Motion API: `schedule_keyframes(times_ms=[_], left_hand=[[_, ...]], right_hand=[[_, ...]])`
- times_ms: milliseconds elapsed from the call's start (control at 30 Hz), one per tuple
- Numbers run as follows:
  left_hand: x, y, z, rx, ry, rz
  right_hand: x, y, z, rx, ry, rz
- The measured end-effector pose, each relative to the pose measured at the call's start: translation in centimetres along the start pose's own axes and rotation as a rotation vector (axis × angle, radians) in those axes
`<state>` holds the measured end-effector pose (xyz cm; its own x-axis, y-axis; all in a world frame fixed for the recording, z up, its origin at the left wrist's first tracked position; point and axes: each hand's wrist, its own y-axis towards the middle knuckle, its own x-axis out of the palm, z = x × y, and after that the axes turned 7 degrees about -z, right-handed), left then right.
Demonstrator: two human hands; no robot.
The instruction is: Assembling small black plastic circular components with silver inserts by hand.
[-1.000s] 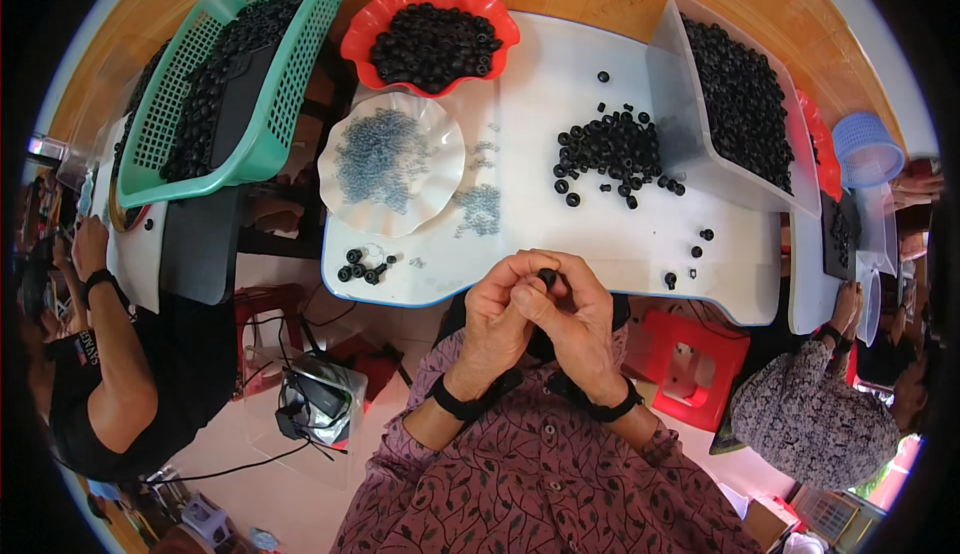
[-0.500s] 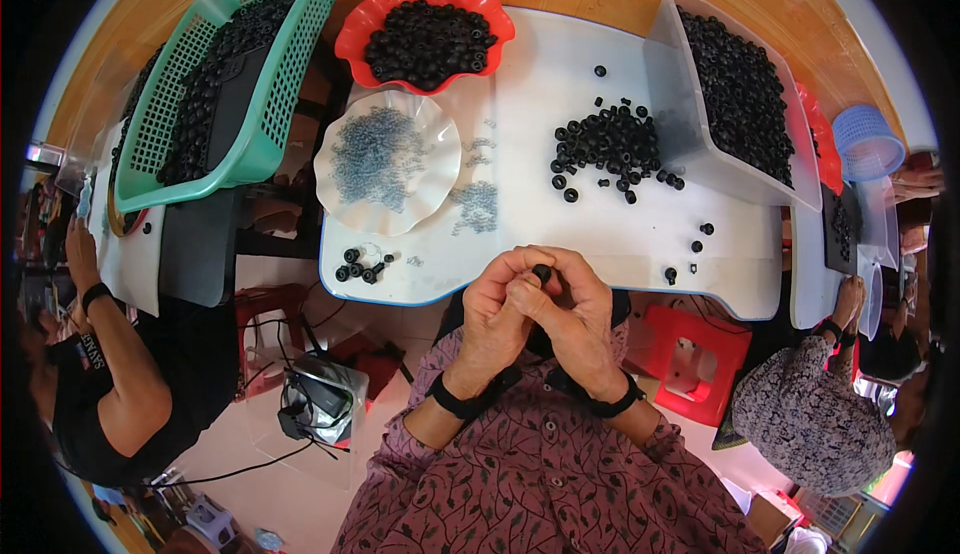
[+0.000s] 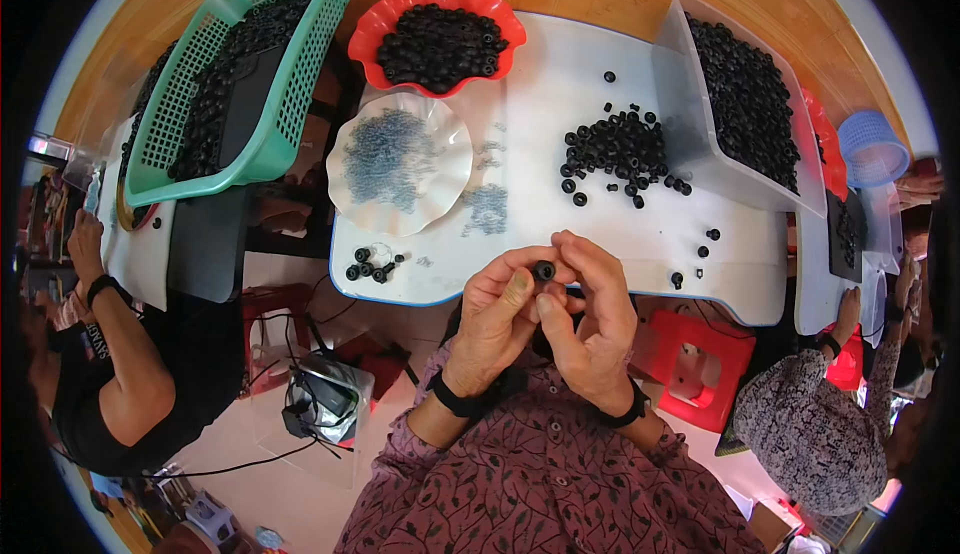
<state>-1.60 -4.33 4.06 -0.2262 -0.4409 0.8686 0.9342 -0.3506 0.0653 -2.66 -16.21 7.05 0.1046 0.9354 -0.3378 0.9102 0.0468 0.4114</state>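
Just past the table's front edge, my left hand (image 3: pixel 487 316) pinches a small round black plastic part (image 3: pixel 543 270) with a hole in its end between thumb and fingers. My right hand (image 3: pixel 592 326) is beside it, its fingers loosely spread and its thumb close under the part; I see nothing held in it. On the white table (image 3: pixel 520 74) ahead lies a loose heap of black parts (image 3: pixel 612 152). A white scalloped plate (image 3: pixel 452 169) of small clear-grey pieces (image 3: pixel 385 159) stands on the left, with more of these pieces (image 3: pixel 487 209) spilled beside it.
A red scalloped bowl (image 3: pixel 515 34) and a green basket (image 3: pixel 272 124) of black parts stand at the far left. On the right is a translucent bin (image 3: pixel 735 166), full too. Several black parts (image 3: pixel 370 266) lie near the front left edge. Co-workers (image 3: pixel 130 374) sit either side.
My hands have loosened from their close clasp around the black part. The right fingers have lifted and spread away, while the left hand keeps the part, now more exposed. The view has shifted slightly.
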Motion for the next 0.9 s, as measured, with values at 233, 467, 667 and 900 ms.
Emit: schedule_keyframes(times_ms=[233,467,667,900], left_hand=[[-0.1,-0.2,-0.2,-0.001,0.031,0.025],[-0.6,-0.3,-1.3,0.007,0.138,0.067],[-0.4,-0.6,-1.1,0.012,0.149,0.076],[-0.1,-0.7,-1.3,0.052,0.315,0.081]], right_hand=[[0.0,-0.2,-0.2,0.038,-0.044,0.0],[-0.1,0.2,0.4,-0.136,-0.358,0.027],[-0.1,0.2,0.5,-0.191,-0.375,0.032],[-0.4,0.2,0.3,-0.205,-0.366,0.042]])
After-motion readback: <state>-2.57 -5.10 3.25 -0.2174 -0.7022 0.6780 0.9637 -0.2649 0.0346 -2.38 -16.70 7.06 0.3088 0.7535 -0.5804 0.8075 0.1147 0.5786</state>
